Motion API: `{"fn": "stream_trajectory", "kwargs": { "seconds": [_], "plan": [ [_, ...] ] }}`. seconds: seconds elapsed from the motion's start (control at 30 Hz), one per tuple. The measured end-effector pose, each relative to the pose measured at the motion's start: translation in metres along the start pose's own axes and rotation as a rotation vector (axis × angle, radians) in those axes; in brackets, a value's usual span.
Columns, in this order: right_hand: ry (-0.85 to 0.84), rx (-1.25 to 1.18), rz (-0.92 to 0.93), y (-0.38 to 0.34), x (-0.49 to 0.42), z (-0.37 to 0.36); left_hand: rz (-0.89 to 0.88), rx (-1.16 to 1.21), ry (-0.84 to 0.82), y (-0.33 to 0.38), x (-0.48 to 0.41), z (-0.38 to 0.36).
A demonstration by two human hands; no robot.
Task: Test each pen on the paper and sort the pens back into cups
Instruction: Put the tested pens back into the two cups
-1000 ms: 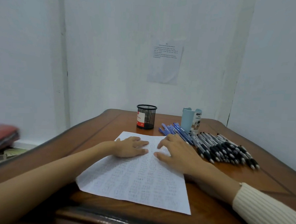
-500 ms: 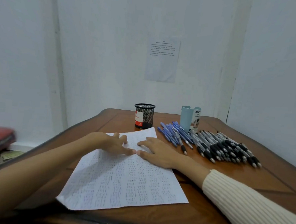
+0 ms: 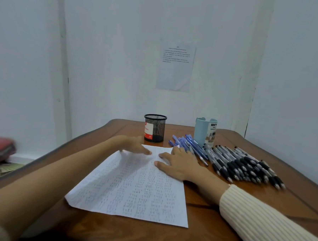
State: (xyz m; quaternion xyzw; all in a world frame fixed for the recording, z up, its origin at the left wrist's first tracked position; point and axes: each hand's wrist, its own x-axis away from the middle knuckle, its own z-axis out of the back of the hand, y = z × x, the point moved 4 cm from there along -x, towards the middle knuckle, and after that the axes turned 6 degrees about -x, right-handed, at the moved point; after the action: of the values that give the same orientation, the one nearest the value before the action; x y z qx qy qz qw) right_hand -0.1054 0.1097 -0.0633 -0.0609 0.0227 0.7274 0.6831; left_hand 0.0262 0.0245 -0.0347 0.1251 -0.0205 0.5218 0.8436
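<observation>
Pressing the straight-fingered right hand [image 3: 178, 164] on the upper right of the white scribbled paper sheet [image 3: 132, 189], mid-frame; resting the blurred, fingers-extended left hand [image 3: 134, 145] at its top edge.

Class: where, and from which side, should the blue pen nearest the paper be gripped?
Probably pinch its barrel mid-length from above, on the paper side, with the right hand: the blue pen lies flat at the row's edge, other pens crowding its far side.
</observation>
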Motion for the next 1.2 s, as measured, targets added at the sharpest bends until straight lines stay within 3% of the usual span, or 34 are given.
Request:
{"fn": "stream_trajectory", "kwargs": {
  "seconds": [0.23,0.37,0.53,0.67,0.73,0.83,0.93,1.2],
  "plan": [
    [-0.017,-0.179,0.065,0.000,-0.002,-0.002,0.124,0.603,0.422,-0.019,-0.060,0.027],
    [-0.013,-0.195,0.074,0.008,-0.004,0.001,0.061,0.757,0.469,-0.022,-0.084,0.027],
    [0.319,-0.098,-0.001,0.030,-0.015,0.018,0.031,0.855,0.565,-0.014,-0.100,0.012],
    [0.745,-0.176,-0.246,0.067,-0.022,0.047,0.002,0.908,0.593,-0.006,-0.109,0.005],
    [0.855,-0.329,-0.418,0.094,-0.025,0.061,0.021,0.905,0.625,-0.007,-0.112,0.002],
    [0.810,-0.665,-0.615,0.134,-0.033,0.058,0.018,0.906,0.623,-0.009,-0.118,-0.002],
    [0.647,-0.882,-0.619,0.161,-0.054,0.036,-0.003,0.966,0.599,-0.011,-0.120,-0.005],
    [0.662,-0.870,-0.633,0.171,-0.073,0.035,-0.027,0.979,0.636,-0.015,-0.124,-0.003]
  ]
}}
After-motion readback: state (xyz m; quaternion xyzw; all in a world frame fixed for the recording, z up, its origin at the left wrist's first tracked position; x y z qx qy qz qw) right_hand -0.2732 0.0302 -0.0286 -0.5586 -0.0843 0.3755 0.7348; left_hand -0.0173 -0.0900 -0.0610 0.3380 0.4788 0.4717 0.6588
